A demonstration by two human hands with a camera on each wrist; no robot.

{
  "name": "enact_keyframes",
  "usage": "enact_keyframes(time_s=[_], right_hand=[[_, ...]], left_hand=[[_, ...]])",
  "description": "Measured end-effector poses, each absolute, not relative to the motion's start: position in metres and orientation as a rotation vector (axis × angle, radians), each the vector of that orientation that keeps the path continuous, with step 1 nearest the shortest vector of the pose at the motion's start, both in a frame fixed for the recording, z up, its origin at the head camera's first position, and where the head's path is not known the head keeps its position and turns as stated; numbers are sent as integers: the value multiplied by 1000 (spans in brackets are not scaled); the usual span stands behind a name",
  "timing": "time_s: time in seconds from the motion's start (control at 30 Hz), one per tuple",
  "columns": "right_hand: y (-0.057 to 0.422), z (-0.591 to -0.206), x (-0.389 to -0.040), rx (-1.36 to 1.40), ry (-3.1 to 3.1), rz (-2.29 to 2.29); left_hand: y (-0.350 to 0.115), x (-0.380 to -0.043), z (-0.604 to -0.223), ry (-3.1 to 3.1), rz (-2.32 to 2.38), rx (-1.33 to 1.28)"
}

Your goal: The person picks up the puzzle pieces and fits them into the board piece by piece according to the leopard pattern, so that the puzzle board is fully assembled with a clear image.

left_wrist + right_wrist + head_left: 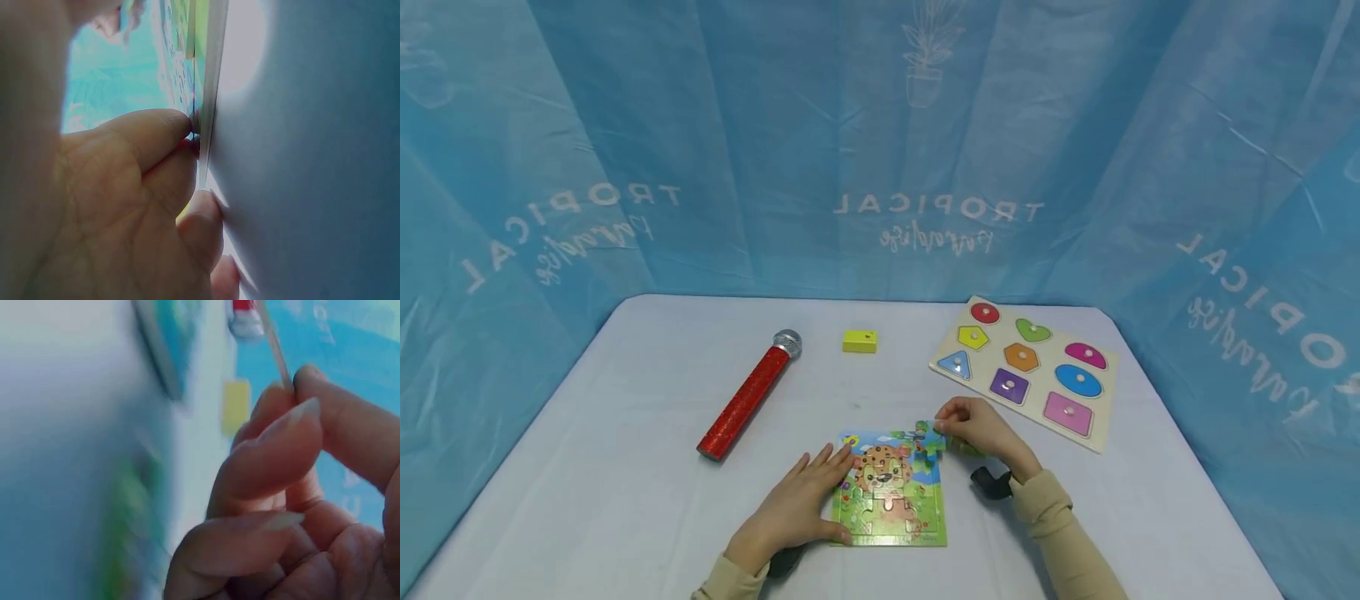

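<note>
A jigsaw puzzle (891,487) with a spotted cartoon cub on green lies near the front of the table. My left hand (805,504) rests along its left side, fingers extended over the upper left edge and thumb at the lower left. Close up in the left wrist view, fingertips (181,122) touch the board's edge (214,69). With thumb and fingers, my right hand (981,429) pinches a puzzle piece (931,442) over the upper right corner. That piece (275,347) appears edge-on in the right wrist view. A green object (966,448) lies partly hidden beneath the right hand.
A red glittery microphone (748,400) lies to the left. At the back middle sits a small yellow block (859,341). A wooden shape board (1030,367) with knobbed, coloured pieces is at the back right. Blue curtains (850,150) hang around the white table (625,433).
</note>
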State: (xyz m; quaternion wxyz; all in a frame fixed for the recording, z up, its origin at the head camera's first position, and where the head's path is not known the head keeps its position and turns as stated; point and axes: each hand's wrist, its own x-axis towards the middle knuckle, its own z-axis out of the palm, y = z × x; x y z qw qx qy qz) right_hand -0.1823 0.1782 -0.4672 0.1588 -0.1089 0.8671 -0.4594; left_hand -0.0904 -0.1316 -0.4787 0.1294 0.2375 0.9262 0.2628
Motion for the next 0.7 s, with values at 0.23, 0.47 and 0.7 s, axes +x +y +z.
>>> enact_keyframes(time_s=[0.23,0.47,0.7], right_hand=[[157,-483,-177,-297,2603,-1217],[147,-484,-171,-268,2716,-1052],[144,-480,-167,-292,2779,-952]], left_hand=[[-132,-90,-479,2688,781,701],[-132,-91,-480,2688,769,700],[-132,-91,-479,2684,788,705]])
